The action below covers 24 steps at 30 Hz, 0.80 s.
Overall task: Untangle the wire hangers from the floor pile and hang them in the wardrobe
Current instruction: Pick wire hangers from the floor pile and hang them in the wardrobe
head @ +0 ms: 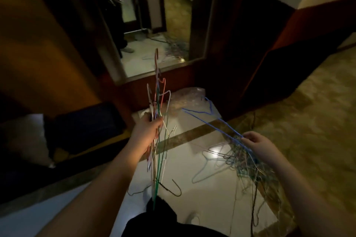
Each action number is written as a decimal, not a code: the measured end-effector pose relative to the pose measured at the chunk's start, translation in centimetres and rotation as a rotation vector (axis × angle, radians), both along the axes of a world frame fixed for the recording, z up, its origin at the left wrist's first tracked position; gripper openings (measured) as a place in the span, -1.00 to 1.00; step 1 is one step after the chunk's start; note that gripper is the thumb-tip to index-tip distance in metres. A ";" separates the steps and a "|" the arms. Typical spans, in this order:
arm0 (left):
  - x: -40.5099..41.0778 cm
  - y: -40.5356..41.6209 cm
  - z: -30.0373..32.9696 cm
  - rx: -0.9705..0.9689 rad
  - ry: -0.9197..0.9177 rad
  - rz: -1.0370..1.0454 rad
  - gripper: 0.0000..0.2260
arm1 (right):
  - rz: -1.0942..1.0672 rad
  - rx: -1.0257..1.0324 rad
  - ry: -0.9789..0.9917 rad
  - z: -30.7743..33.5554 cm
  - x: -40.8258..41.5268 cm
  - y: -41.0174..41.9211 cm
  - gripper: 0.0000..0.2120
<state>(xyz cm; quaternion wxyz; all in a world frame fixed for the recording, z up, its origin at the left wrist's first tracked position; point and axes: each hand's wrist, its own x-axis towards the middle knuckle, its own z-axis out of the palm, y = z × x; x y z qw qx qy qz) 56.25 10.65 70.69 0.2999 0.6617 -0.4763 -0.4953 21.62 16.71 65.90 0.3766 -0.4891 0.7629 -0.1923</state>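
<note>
A dark wooden wardrobe (227, 67) filled the upper middle of the frame, its mirrored door (154, 25) reflecting a pale floor and a scatter of hangers. Below it, the glossy white floor (208, 198) ran down through the centre and lower part of the frame, crossed by a brown inlaid strip, with patterned carpet (308, 121) to the right. On the floor at lower right lay the tangled pile of wire hangers (248, 161), thin multicoloured wires knotted together, with one pale hanger (207, 167) lying loose at its left edge and a dark hanger (173, 191) further left, near the bottom centre. The left hand (147, 131), left of centre, was curled round a bundle of separated hangers (157, 121) held upright, their hooks reaching up toward the mirror and their lower ends hanging down past the forearm. The right hand (259, 146), at right of centre and directly above the pile, pinched a blue hanger (212, 119) between fingertips and thumb; that hanger stretched up and left from the fingers, its hook end pointing toward the wardrobe base, while its near end was still caught in the tangle. A crumpled clear plastic bag (185, 100) sat on the floor against the wardrobe, between the two held sets of hangers.
</note>
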 end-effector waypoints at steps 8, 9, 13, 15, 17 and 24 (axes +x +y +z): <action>13.1 7.9 0.7 0.026 0.120 0.317 -0.84 | 0.233 -0.030 0.008 0.5 11.3 -2.8 -0.91; 14.7 8.6 0.7 0.025 0.116 0.364 -0.85 | 0.260 -0.034 0.006 0.6 13.0 -3.2 -0.91; 21.6 11.0 1.4 0.001 0.104 0.495 -0.86 | 0.363 -0.057 -0.015 1.4 20.5 -3.7 -0.92; 25.3 12.1 2.1 -0.006 0.104 0.534 -0.86 | 0.385 -0.066 -0.030 1.6 24.7 -3.6 -0.90; 29.2 13.3 3.2 -0.016 0.102 0.548 -0.86 | 0.425 -0.080 -0.022 1.9 29.2 -3.4 -0.89; 40.5 15.4 9.2 -0.147 0.140 0.582 -0.84 | 0.481 -0.215 -0.012 5.2 43.7 -3.8 -0.81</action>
